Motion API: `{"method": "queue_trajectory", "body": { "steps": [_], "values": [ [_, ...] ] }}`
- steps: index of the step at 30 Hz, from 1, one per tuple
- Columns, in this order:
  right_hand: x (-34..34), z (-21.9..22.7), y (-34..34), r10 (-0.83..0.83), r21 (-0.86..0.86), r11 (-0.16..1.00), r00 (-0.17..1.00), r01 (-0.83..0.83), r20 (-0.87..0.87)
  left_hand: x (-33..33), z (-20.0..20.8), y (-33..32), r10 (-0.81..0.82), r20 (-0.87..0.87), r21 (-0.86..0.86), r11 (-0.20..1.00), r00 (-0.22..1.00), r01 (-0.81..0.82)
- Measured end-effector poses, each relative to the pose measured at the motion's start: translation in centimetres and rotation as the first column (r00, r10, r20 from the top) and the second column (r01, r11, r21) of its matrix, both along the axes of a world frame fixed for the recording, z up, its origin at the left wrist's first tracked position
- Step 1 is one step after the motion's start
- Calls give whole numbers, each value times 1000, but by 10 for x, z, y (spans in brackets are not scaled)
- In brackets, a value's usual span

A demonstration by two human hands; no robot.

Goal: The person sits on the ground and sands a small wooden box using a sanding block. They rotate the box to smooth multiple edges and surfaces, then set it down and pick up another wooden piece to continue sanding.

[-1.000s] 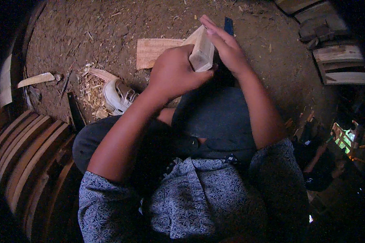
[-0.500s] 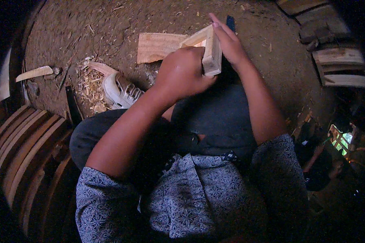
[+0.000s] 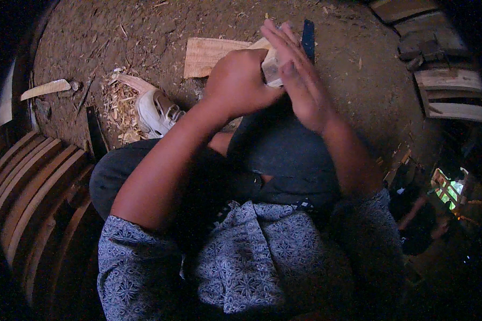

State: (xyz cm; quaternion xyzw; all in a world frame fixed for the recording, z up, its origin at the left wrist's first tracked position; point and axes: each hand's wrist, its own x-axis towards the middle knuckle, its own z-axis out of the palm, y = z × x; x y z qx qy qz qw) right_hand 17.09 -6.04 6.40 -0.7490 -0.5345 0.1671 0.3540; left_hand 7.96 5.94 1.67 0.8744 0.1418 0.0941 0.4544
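My left hand (image 3: pixel 234 83) is closed round a small pale wooden frame (image 3: pixel 271 68), seen as a box-like piece with raised sides; much of it is now covered by my hands. Flat and slightly blurred, my right hand (image 3: pixel 305 88) lies over or against the frame's right side, its fingers stretched out. Beyond my left hand, a short light wooden board (image 3: pixel 209 55) lies by the frame, partly covered. A dark blue flat strip (image 3: pixel 308 38) shows on the ground just past my right fingers.
Wood shavings (image 3: pixel 124 101) are heaped beside my shoe (image 3: pixel 158 115). Curved wooden planks (image 3: pixel 40 179) are stacked at the left, and more boards (image 3: pixel 447 80) lie at the far right. A curved wood offcut (image 3: pixel 45 90) rests on the dirt floor. Another person (image 3: pixel 420 224) sits at the right.
My right hand has swung across the frame, toward my left hand, covering more of it. The frame has turned and tilted in my left hand.
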Motion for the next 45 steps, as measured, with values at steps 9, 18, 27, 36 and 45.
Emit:
{"method": "queue_trajectory", "body": {
  "steps": [9,18,27,36,45],
  "values": [
    [-11,0,3,58,151,987,998,-61,29,-1,-17,-4,5,104,-161,987,995,12],
    [18,16,-3,-129,198,909,701,366,-702,4,29,4,-130,-42,-541,836,991,87],
    [20,6,-1,-171,106,951,782,289,-600,4,32,15,-246,-42,-874,479,968,84],
    [11,16,-1,-239,9,917,567,399,-788,0,37,10,-176,27,-974,218,984,66],
    [17,-1,-7,-284,-69,862,365,502,-887,1,46,8,-183,26,-886,450,983,108]
  ]
}}
